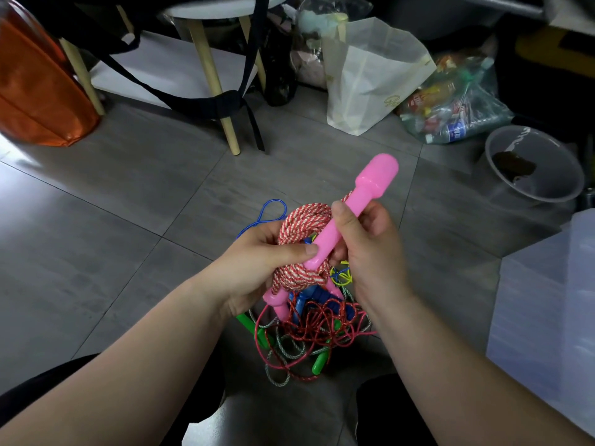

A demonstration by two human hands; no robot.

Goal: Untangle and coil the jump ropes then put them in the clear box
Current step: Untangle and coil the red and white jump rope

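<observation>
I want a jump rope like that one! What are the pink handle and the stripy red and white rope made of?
The pink handle looks like smooth moulded plastic: one even colour, rounded edges and a soft shine. The red and white rope looks like twisted fibre cord, perhaps cotton or nylon: it is matte, and its spiral strands show clearly.

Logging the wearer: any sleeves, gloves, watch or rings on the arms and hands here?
No. The left forearm and right forearm are bare to the frame edge, no cuff showing. The left hand and right hand wear no glove, ring, watch or bracelet in view. Visible thumbnails are short and unpainted.
</observation>
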